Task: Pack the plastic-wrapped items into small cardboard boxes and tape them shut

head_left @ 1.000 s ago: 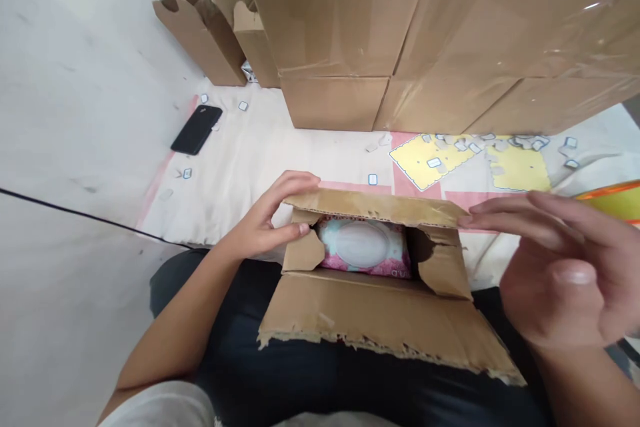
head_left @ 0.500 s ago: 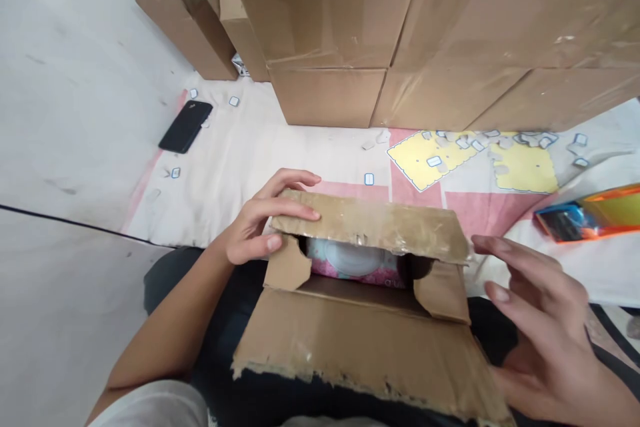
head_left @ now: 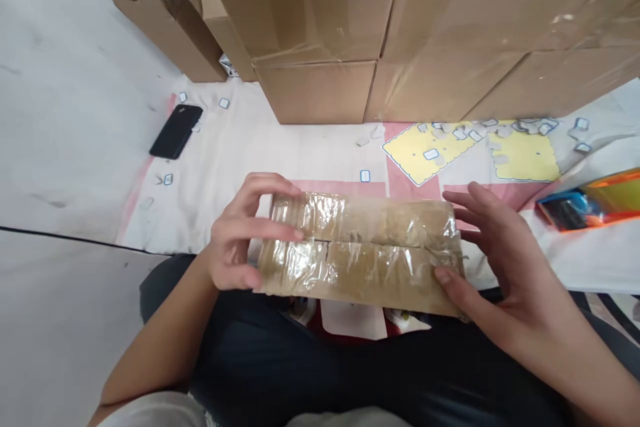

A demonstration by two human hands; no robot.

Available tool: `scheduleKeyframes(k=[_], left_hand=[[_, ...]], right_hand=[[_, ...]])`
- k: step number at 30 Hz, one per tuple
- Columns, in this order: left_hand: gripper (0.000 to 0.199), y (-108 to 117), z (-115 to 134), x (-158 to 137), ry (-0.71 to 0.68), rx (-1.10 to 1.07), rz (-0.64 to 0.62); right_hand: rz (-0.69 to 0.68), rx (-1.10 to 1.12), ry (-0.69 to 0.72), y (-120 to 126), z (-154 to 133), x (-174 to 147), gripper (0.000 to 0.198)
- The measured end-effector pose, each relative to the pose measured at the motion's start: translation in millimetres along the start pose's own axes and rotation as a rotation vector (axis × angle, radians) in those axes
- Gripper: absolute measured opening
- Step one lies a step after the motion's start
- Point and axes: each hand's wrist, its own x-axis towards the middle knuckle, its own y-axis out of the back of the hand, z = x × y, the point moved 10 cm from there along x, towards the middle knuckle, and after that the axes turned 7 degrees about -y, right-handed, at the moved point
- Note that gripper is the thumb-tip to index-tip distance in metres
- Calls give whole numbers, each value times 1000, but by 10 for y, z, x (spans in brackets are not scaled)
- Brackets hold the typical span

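A small cardboard box (head_left: pixel 370 260) covered in shiny clear tape lies over my lap, its top closed along a seam that runs lengthwise. My left hand (head_left: pixel 250 230) is at its left end, fingers reaching over the top and thumb at the near corner. At the other end my right hand (head_left: pixel 495 253) presses its thumb on the top near the right edge, with the fingers around the far side. Both hands hold the box between them. Its contents are hidden. Something red and white (head_left: pixel 353 319) shows just below the near edge.
Large taped cardboard boxes (head_left: pixel 320 93) stand behind, with narrower open cartons (head_left: pixel 165 27) at the left. On the pale cloth lie a black phone (head_left: pixel 177 131), yellow paper pieces (head_left: pixel 425 153) and several small white tags (head_left: pixel 365 175). An orange-edged pouch (head_left: pixel 590 200) is at the right.
The box's open flaps and pink package inside no longer show; a closed, taped face is now up. My right hand has come in onto the right end, and my left hand has shifted slightly left.
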Motion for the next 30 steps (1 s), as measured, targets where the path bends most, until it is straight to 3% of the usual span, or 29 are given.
scheduleKeyframes(k=[2, 4, 12, 16, 18, 20, 24, 27, 30], left_hand=[[38, -47, 155, 15, -88, 98, -109], [28, -67, 255, 32, -140, 143, -167], [30, -49, 246, 45, -151, 126, -143], [32, -34, 311, 48, -201, 159, -138], [34, -24, 348, 53, -222, 169, -134], [35, -10, 397, 58, -254, 166, -124], [38, -24, 445, 57, -290, 148, -149], [41, -53, 432, 50, -293, 182, -179], [43, -55, 412, 57, -285, 192, -170]], right_hand=[[0, -17, -1, -7, 9, -10, 82], [10, -40, -14, -11, 37, -22, 82], [51, -57, -38, 54, 137, -137, 83], [109, 87, -57, 216, 301, -146, 68], [280, 167, -61, 476, 469, -145, 57], [541, 187, -51, 867, 710, -212, 45], [1011, 124, -72, 1739, 1429, -538, 29], [1067, 174, -256, 2186, 2148, -628, 32], [1090, 223, -436, 2322, 2602, -612, 36]])
